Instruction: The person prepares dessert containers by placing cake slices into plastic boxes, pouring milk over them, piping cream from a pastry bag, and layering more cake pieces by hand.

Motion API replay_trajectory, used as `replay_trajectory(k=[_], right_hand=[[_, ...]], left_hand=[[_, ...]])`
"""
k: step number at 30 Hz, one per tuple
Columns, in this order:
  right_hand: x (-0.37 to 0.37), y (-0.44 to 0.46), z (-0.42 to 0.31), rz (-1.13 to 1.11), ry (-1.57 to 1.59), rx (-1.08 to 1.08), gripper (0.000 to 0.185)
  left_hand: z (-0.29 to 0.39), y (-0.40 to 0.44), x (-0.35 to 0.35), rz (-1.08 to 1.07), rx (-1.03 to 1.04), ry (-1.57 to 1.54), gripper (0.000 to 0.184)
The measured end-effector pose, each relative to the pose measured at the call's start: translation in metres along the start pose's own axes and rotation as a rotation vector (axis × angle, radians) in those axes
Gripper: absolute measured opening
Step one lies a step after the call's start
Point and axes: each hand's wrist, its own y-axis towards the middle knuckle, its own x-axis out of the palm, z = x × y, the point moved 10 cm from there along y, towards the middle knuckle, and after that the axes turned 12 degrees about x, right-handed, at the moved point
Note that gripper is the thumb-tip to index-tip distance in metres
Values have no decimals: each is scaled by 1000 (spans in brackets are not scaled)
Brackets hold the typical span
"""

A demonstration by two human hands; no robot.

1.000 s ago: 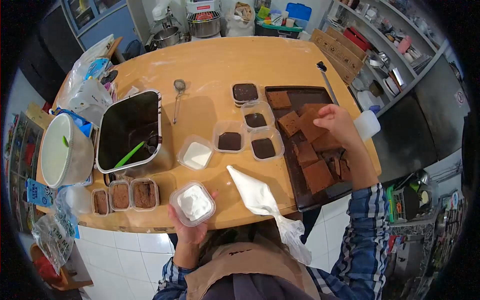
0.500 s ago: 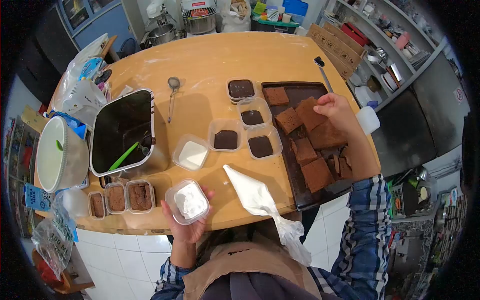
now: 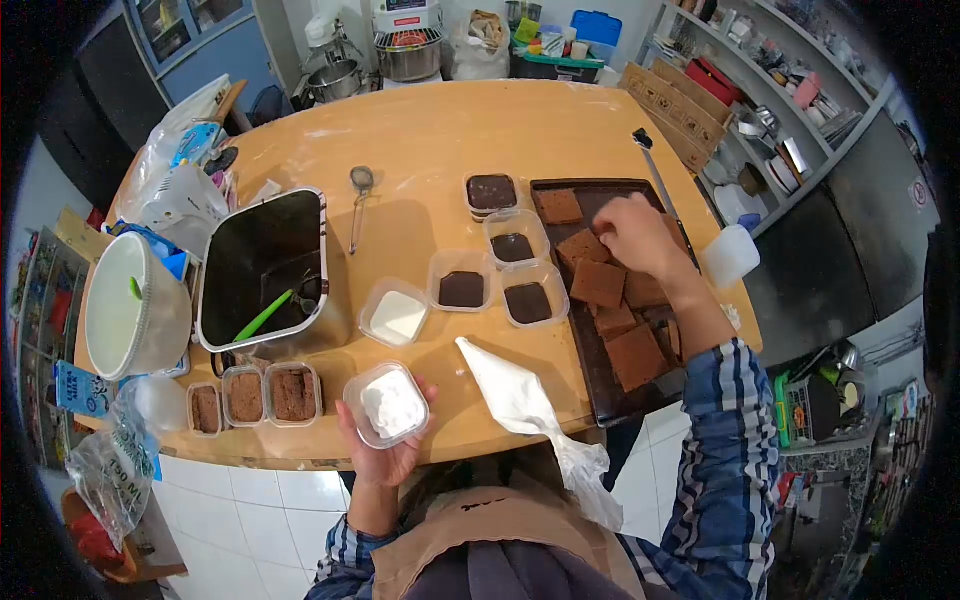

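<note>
On the palm and fingers of my left hand (image 3: 388,455) rests a clear square plastic tub (image 3: 387,404) with white cream inside, held just over the table's front edge. My right hand (image 3: 635,237) is above the dark baking tray (image 3: 605,408), its fingers bent and drawn together. Its fingertips are at the edge of a brown cake piece (image 3: 577,249); whether they grip anything is hidden. Just nearer to me lies a square cake piece (image 3: 598,284), overlapping others. A white piping bag (image 3: 510,388) lies between my hands.
Tubs with dark filling (image 3: 462,289) stand left of the tray, beside a cream-filled tub (image 3: 398,317). A deep metal pan (image 3: 335,290) holds a green-handled spatula (image 3: 265,314). Cake-filled tubs (image 3: 293,394) line the front left. A small strainer (image 3: 361,180) and a long spatula (image 3: 655,165) lie farther back.
The cake square formerly pinched in my right hand now lies nearer on the pile. That hand has shifted slightly left, fingers more curled. My left hand still holds the tub.
</note>
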Motion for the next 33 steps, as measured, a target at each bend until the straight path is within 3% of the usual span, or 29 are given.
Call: replay_trajectory(k=[2, 5, 8, 14, 17, 26, 33], right_hand=[[15, 14, -10, -26, -3, -128, 28], [40, 21, -22, -240, -49, -89, 40], [49, 24, -27, -265, -157, -65, 46], [43, 19, -22, -340, -254, -1, 45], [36, 16, -18, -387, -196, 2, 36], [0, 22, 12, -206, 260, -31, 28], [0, 8, 68, -202, 913, 403, 30]], left_hand=[[0, -1, 2, 1, 3, -2, 79], [1, -1, 8, -11, 18, -7, 76], [1, -1, 5, -3, 18, 0, 76], [1, 0, 3, 14, 19, 23, 76], [1, 0, 4, 15, 17, 15, 76], [1, 1, 7, 6, 27, 31, 75], [0, -2, 2, -49, 34, 174, 75]])
